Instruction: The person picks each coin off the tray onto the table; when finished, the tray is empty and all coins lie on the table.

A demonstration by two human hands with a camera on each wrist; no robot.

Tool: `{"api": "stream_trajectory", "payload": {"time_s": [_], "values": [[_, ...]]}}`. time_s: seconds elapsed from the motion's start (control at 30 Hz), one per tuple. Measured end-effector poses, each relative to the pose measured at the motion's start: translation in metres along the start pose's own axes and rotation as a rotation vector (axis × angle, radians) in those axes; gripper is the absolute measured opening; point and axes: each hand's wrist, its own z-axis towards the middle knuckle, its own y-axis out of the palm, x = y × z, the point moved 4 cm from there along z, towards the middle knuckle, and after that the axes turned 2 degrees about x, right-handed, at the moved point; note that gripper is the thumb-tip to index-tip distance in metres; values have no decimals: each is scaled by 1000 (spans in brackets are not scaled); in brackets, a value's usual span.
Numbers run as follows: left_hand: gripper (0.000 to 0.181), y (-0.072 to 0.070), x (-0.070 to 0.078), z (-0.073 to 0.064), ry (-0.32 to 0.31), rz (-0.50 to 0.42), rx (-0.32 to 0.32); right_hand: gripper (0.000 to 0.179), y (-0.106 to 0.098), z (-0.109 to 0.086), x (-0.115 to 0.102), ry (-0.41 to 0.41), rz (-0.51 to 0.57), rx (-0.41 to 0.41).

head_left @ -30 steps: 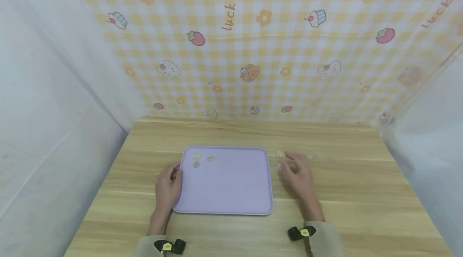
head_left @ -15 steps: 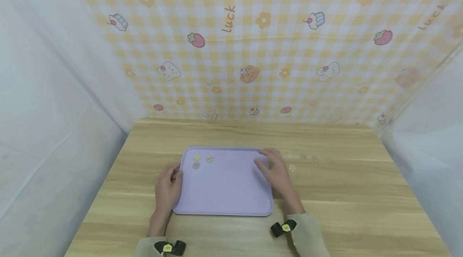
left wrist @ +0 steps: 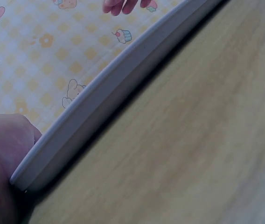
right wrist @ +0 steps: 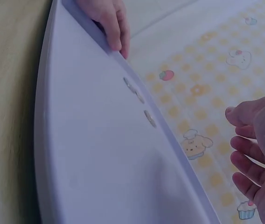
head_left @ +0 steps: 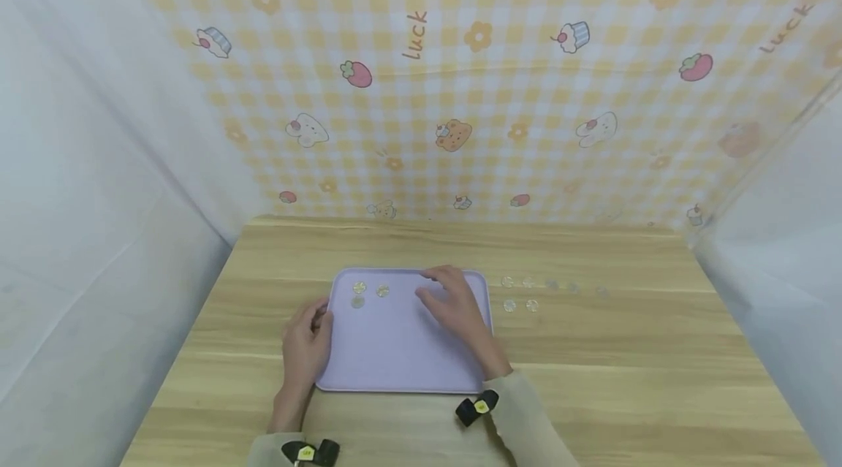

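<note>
My left hand (head_left: pixel 306 343) grips the left edge of a lilac rectangular tray (head_left: pixel 395 350), its thumb at the rim. In the left wrist view the thumb (left wrist: pixel 9 140) overlaps the near end of the tray's side wall. My right hand (head_left: pixel 455 306) hovers over the tray's right half, fingers loosely curved and apart; the right wrist view shows nothing between thumb and fingers (right wrist: pixel 249 149). Inside the tray near its back left corner lie two gold-coloured coins, one coin (head_left: pixel 359 287) left of the other coin (head_left: pixel 383 291), and a duller silvery coin (head_left: pixel 358 302) in front.
On the wooden table (head_left: pixel 625 379), right of the tray, several coins lie in a loose back row, including a pale coin (head_left: pixel 508 282). A silvery coin (head_left: pixel 509 305) and a gold-rimmed coin (head_left: pixel 532 305) are in front. A checked cloth (head_left: pixel 395 101) hangs behind.
My right hand has moved left from beside the coins on the table to above the tray. The left hand stays on the tray's edge, and the three coins inside keep their places.
</note>
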Motion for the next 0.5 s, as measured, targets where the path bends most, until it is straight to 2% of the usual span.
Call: {"api": "stream_trajectory", "payload": {"time_s": [0.13,0.23,0.5], "values": [[27,0,-1,0,3,-1,3,31,13,6,-1,16,-11,-44],[26,0,1,0,12,-6,9,32,21,11,0,34,-63,-86],[27,0,0,-1,-1,4,7,33,44,20,-8,22,-100,-154]]}}
